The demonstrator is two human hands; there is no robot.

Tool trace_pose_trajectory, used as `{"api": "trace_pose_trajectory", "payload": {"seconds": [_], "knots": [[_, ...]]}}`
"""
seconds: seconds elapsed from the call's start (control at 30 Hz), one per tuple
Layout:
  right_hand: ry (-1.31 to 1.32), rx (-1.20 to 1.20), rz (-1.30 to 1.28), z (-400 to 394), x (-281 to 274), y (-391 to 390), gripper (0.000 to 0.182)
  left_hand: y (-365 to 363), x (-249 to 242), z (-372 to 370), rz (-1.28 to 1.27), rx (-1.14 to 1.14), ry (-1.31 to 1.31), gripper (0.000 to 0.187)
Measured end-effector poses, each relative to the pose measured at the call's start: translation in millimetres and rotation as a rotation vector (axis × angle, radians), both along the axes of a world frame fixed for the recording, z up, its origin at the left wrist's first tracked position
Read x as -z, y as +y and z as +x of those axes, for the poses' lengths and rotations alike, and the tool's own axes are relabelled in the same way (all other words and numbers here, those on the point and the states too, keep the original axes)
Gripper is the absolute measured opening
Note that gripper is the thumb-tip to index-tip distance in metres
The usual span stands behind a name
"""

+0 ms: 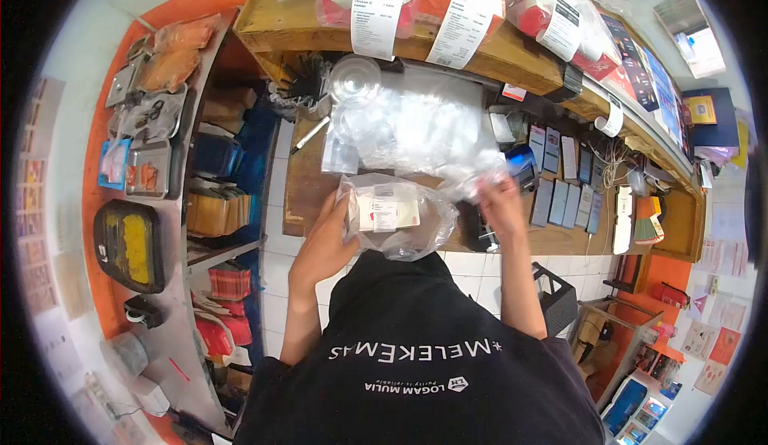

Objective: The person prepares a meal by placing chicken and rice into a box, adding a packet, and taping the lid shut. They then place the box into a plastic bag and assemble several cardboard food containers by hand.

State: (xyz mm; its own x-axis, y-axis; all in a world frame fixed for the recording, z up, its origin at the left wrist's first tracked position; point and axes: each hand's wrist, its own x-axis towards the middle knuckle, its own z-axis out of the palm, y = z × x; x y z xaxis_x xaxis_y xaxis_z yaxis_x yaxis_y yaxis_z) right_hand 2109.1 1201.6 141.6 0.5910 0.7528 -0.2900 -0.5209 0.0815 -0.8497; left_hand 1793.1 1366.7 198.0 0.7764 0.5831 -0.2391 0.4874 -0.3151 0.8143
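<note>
My left hand (pixel 324 241) grips the left side of a clear plastic bag (pixel 436 233) at the front edge of the wooden counter. Inside the bag lies a small white food box (pixel 406 211) with a printed receipt label (pixel 385 209) across it. Over the counter to the right, my right hand (pixel 502 205) has its fingers closed at a crinkled clear plastic packet (pixel 478 183) with a reddish patch. Glare and blur hide the packet's exact shape. Behind both hands, a pile of clear plastic bags (pixel 416 121) covers much of the counter, beside clear round lids (pixel 354 77).
Several phones (pixel 564 193) lie in rows on the right of the counter (pixel 300 197). Bagged boxes with receipts (pixel 376 9) stand on the raised wooden shelf (pixel 312 29). At left, a metal shelf (pixel 200 93) holds trays, with stacked packaging (pixel 218 213) below. A white pen (pixel 312 135) lies near the lids.
</note>
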Motion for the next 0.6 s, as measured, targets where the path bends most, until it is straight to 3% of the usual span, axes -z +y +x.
{"api": "trace_pose_trajectory", "payload": {"seconds": [0.03, 0.07, 0.1, 0.13, 0.23, 0.33, 0.43, 0.53, 0.6], "knots": [[-0.043, -0.260, -0.120, -10, 27, -7, 0.020, 0, 0, 1, 0.005, 0.001, -0.006, 0.081], [-0.567, -0.503, -0.286, -33, 19, 7, 0.021, 0, -1, 2, 0.011, 0.005, -0.015, 0.083], [-0.750, -0.680, 0.044, -47, 20, 25, 0.027, 0, -1, 4, 0.016, 0.010, -0.025, 0.084], [-0.811, -0.919, -0.048, -68, 7, 47, 0.027, 0, -2, 5, 0.001, 0.007, -0.018, 0.085], [-1.514, -0.863, -0.308, -101, 99, 39, 0.028, 0, -9, 6, -0.006, -0.004, 0.020, 0.084], [-1.758, -0.850, -0.439, -96, 72, 34, 0.037, -1, -28, 1, 0.071, -0.022, 0.112, 0.074], [-1.804, -1.183, -0.937, -94, 9, 31, 0.027, -5, -27, -11, 0.173, -0.036, 0.182, 0.057], [-1.830, -1.555, -1.073, -98, -46, 27, 0.020, -7, -24, -15, 0.247, -0.030, 0.176, 0.045], [-1.820, -1.624, -0.849, -95, -96, 30, 0.020, -7, -42, -13, 0.236, -0.038, 0.161, 0.038]]}}
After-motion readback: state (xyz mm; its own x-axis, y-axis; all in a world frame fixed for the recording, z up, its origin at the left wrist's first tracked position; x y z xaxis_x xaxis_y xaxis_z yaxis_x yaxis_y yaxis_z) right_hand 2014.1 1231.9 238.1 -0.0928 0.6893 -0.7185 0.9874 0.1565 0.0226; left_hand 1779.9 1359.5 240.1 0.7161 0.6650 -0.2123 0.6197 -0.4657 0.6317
